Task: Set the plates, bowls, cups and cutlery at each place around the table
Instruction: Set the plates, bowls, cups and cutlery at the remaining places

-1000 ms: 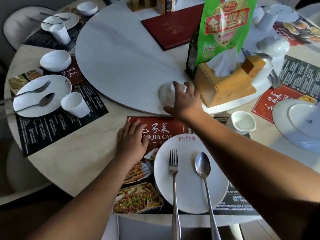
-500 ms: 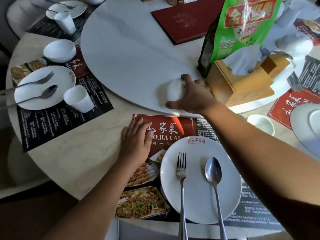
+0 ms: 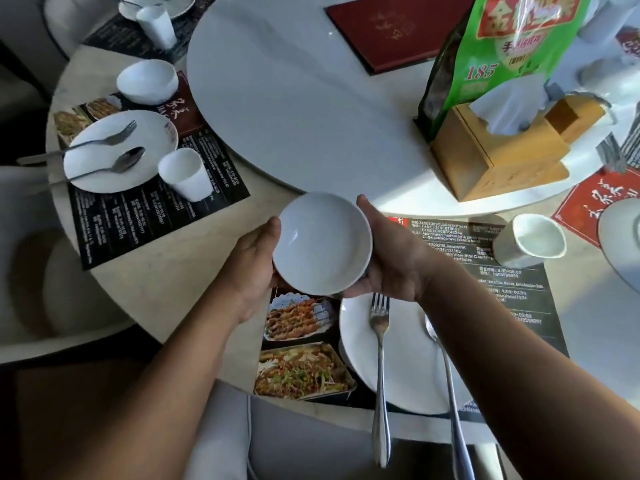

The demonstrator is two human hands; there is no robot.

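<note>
A white bowl [image 3: 322,242] is upright, mouth up, above the near placemat [image 3: 502,282]. My left hand [image 3: 254,261] grips its left side and my right hand [image 3: 391,252] grips its right side. Just below it lies a white plate [image 3: 405,362] with a fork [image 3: 380,358] and a spoon [image 3: 446,375] on it. A white cup [image 3: 530,240] stands at the mat's far right corner. To the left, another place holds a plate [image 3: 117,150] with fork and spoon, a bowl [image 3: 147,81] and a cup [image 3: 183,174].
The white turntable [image 3: 294,98] carries a wooden tissue box [image 3: 491,150], a green snack bag [image 3: 502,46], a red menu [image 3: 391,29] and spare crockery at the far right. Another plate's rim [image 3: 620,237] shows at the right edge. Grey chairs [image 3: 41,265] ring the table.
My right hand lifted the bowl off the turntable, turned it mouth up and brought it toward me. My left hand left the placemat and took the bowl's other side.
</note>
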